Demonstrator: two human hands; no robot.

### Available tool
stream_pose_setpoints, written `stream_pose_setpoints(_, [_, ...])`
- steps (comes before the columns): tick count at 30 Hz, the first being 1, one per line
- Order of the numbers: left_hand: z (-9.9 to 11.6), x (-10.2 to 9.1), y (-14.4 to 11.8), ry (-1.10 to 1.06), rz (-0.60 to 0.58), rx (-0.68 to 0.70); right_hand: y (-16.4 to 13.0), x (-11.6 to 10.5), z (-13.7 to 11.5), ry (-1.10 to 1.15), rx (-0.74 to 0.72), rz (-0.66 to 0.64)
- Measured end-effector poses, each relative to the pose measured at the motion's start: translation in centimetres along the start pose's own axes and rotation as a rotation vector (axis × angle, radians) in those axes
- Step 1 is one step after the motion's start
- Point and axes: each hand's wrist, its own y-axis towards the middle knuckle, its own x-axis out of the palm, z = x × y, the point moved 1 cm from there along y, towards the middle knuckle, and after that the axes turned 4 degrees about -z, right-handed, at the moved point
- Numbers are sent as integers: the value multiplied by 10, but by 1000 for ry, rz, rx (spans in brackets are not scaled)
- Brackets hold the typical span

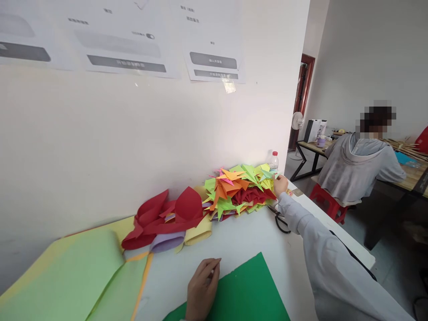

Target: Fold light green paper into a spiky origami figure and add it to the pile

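My left hand rests over a sheet of green paper at the front of the table, its fingers drawn together with nothing visible in them. My right hand reaches far forward to the right end of a pile of folded paper pieces in orange, red, yellow and green. Its fingers are closed at the tip of a pale green folded paper piece. Just below my right wrist lie scissors with black handles, partly covered by the sleeve.
Curled red paper and large pale green sheets lie to the left along the wall. A red-capped bottle stands behind the pile. On the right, a person sits on a red stool at another table. Printed sheets hang on the wall.
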Motion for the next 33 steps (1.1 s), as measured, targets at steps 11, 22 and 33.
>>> stream_pose_setpoints(11, [-2,-1,-1,19,-10,-4,-15,15,-7,8,20,-30])
stream_pose_setpoints(22, [1,1,1,-29,-5,4,-12,16,1,76,-33,1])
stream_pose_setpoints(33, [8,13,0,-18,28,-60,-9,1,0,210,-96,69])
